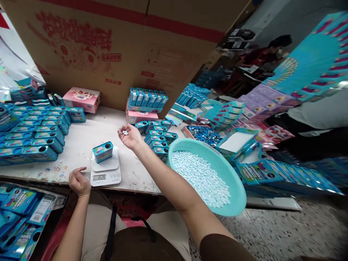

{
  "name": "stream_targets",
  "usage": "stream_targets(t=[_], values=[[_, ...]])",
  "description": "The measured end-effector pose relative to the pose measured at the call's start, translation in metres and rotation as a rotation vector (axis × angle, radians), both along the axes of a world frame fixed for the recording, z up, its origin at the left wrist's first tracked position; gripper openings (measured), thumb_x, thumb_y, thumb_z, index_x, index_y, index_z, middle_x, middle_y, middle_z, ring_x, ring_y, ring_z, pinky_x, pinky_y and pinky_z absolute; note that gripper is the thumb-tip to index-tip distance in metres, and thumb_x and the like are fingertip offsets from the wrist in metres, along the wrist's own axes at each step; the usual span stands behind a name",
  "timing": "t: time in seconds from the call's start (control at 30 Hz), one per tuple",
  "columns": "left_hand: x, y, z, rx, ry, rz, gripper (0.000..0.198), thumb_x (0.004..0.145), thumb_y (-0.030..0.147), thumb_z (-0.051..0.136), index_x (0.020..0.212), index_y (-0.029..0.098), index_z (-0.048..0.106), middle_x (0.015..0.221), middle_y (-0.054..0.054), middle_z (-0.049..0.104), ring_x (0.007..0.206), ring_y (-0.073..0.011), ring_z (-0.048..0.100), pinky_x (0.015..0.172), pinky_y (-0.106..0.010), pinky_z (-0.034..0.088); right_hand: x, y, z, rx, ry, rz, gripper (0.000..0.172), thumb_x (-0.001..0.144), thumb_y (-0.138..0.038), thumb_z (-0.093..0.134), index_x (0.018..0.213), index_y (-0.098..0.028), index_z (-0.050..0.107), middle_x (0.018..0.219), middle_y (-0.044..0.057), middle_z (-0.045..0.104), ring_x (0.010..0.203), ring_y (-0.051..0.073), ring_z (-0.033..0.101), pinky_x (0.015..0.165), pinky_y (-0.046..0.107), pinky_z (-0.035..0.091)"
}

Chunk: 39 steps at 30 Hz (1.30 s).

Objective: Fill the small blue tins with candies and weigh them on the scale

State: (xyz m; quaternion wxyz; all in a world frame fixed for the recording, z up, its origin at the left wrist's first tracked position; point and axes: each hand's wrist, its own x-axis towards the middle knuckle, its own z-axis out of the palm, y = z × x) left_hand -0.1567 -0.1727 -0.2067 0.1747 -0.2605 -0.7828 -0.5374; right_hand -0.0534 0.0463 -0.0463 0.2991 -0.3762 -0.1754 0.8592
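My right hand (129, 136), palm up with curled fingers, holds a few small pale candies (125, 133) above the table. A blue printed candy tin (103, 152) with a dark round spot on its top stands on a white digital scale (106, 175); the display seems to read 152.8. Left of the scale, near the table's front edge, my left hand (79, 182) is loosely closed with nothing visible in it. Below my right forearm sits a turquoise basin (239, 195) holding many pale blue and white candies (201, 177).
Rows of blue tins (40, 136) cover the table's left side; more tins (157, 139) stand beyond my right forearm. A large cardboard carton (122, 47) rises behind a pink box (82, 99). Blue packages (21, 217) fill a box at lower left. Another person (261, 56) sits far right.
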Motion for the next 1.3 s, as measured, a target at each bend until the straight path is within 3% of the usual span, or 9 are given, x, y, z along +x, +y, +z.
stream_targets(t=[0.2,0.47,0.77,1.07,1.3], values=[[0.001,-0.004,-0.006,0.023,0.018,-0.044,0.044,0.095,0.030,0.029,0.075,0.017,0.065,0.076,-0.009,0.065,0.075,-0.0183,0.057,0.073,-0.033,0.043,-0.034,-0.023,-0.003,0.093,-0.075,0.087,0.044,0.098,-0.033,0.029,0.064,-0.017,0.052,0.052,0.000,0.055,0.052,0.009,0.059,0.054,0.018,0.045],[0.006,-0.004,-0.002,0.026,-0.026,-0.046,0.047,0.095,0.032,0.026,0.073,0.017,0.065,0.075,-0.010,0.065,0.077,-0.0192,0.057,0.075,-0.034,0.043,-0.034,-0.041,-0.020,0.391,-0.098,0.144,0.048,0.093,-0.044,0.040,0.058,-0.016,0.055,0.051,-0.001,0.057,0.052,0.010,0.059,0.060,0.021,0.042],[0.006,-0.004,-0.003,0.010,-0.038,-0.039,0.049,0.095,0.035,0.025,0.073,0.017,0.064,0.074,-0.010,0.064,0.078,-0.0193,0.058,0.076,-0.034,0.044,-0.029,-0.048,-0.023,0.608,-0.159,0.202,0.052,0.087,-0.058,0.044,0.059,-0.016,0.058,0.052,0.000,0.060,0.054,0.011,0.061,0.062,0.022,0.041],[0.007,-0.004,0.000,-0.003,-0.034,-0.030,0.047,0.095,0.033,0.025,0.073,0.017,0.064,0.074,-0.010,0.064,0.077,-0.0192,0.057,0.075,-0.034,0.043,-0.025,-0.053,-0.028,0.683,-0.162,0.224,0.054,0.082,-0.065,0.047,0.059,-0.017,0.058,0.050,-0.002,0.056,0.058,0.013,0.063,0.064,0.023,0.043],[0.007,-0.003,-0.001,0.019,-0.024,-0.037,0.047,0.095,0.032,0.026,0.073,0.017,0.065,0.074,-0.010,0.064,0.077,-0.0191,0.057,0.075,-0.034,0.043,-0.033,-0.058,-0.026,0.669,-0.165,0.175,0.051,0.088,-0.056,0.044,0.056,-0.017,0.056,0.048,-0.001,0.056,0.050,0.012,0.057,0.060,0.026,0.044]])
